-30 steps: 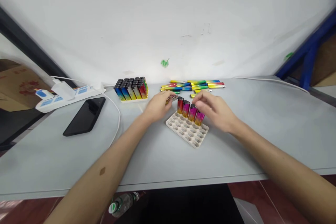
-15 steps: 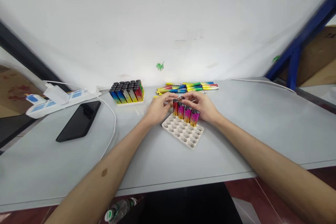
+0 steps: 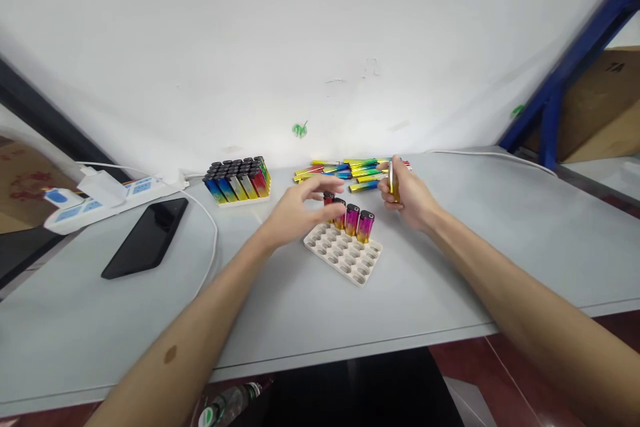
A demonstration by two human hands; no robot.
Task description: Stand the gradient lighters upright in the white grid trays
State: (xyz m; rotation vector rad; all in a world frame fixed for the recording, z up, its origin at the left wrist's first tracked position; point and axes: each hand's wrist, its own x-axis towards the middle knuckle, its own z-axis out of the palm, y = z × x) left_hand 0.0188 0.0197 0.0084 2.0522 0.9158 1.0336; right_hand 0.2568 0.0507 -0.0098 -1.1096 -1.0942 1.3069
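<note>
Your right hand pinches a lighter above the surface. Your left hand is spread at the tray, and it partly hides the four lighters standing there. Behind them lies the pile; at left, the phone.

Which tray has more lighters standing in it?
The white tray on the left, packed with rows of black-topped multicoloured lighters. The other cream tray has one short row of pink, red and gold lighters and many bare slots.
</note>
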